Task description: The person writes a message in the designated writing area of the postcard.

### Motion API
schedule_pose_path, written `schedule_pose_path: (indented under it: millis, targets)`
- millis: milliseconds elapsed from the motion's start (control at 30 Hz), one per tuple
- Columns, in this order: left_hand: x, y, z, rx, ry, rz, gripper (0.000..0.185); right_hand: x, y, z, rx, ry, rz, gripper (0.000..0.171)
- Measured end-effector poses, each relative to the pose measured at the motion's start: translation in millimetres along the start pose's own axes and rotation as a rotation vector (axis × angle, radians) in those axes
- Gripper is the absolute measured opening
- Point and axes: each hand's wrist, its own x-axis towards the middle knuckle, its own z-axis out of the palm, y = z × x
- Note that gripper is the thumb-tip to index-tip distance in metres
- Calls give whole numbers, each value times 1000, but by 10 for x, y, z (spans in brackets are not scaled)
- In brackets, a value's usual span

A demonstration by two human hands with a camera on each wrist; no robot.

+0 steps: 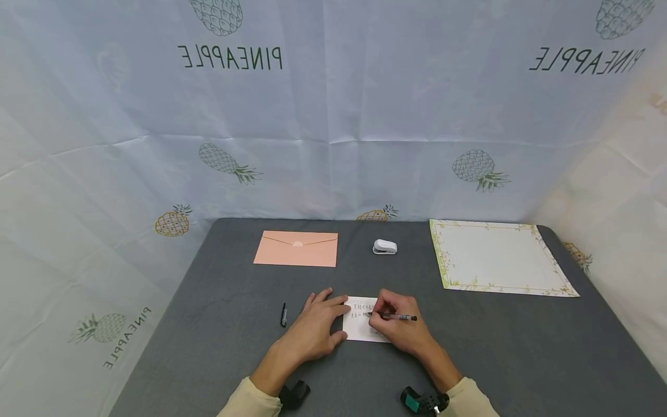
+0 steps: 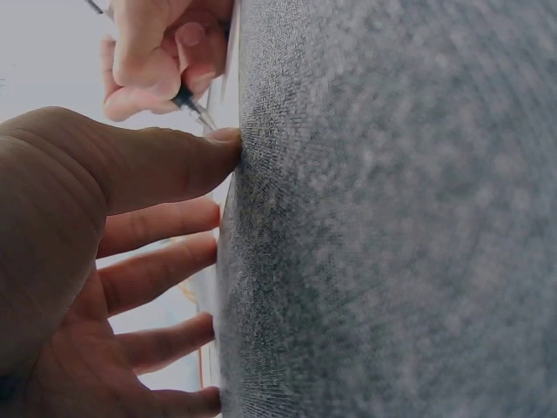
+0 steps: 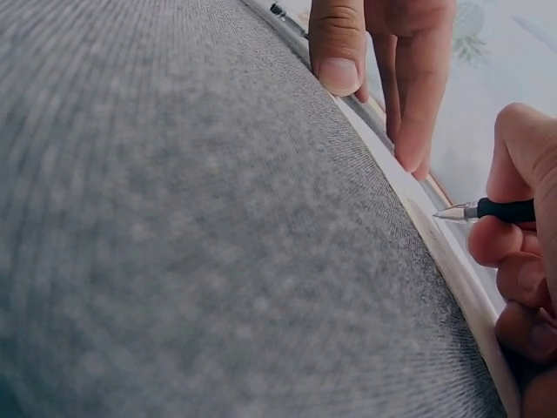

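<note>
A small white card [image 1: 359,330] with lines of handwriting lies on the dark grey table. My right hand [image 1: 401,325] pinches a pen [image 1: 401,317], its tip at the writing on the card. In the right wrist view the pen's metal tip and black grip [image 3: 505,211] show clearly, with the fingers curled round it. My left hand [image 1: 314,327] rests at the card's left edge, fingers spread and straight, thumb and fingertips touching the card. In the left wrist view the left thumb [image 2: 174,161] presses down at the card's edge. Left of that hand lies a black pen cap [image 1: 283,315].
A peach envelope [image 1: 297,255] lies at the back left of the table. Near the back middle sits a small white stapler [image 1: 385,247]. A large white sheet with a floral border [image 1: 500,258] lies at the back right. Pineapple-printed cloth [image 1: 333,104] hangs behind.
</note>
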Motion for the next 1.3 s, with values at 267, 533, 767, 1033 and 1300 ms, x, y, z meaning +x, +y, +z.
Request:
schedule_pose_path:
  millis: [267, 533, 767, 1033, 1300]
  targets:
    - [3, 2, -4, 2, -1, -5, 50, 1, -8, -4, 5, 2, -2, 37]
    - [0, 5, -6, 5, 1, -4, 50, 3, -5, -8, -8, -17, 8, 32]
    - [2, 0, -2, -5, 3, -2, 50, 4, 0, -3, -6, -8, 12, 36]
    - [2, 5, -11, -6, 13, 10, 51, 2, 5, -9, 7, 18, 26, 37]
    - [5, 5, -11, -8, 10, 3, 51, -10, 18, -45, 2, 29, 42, 37]
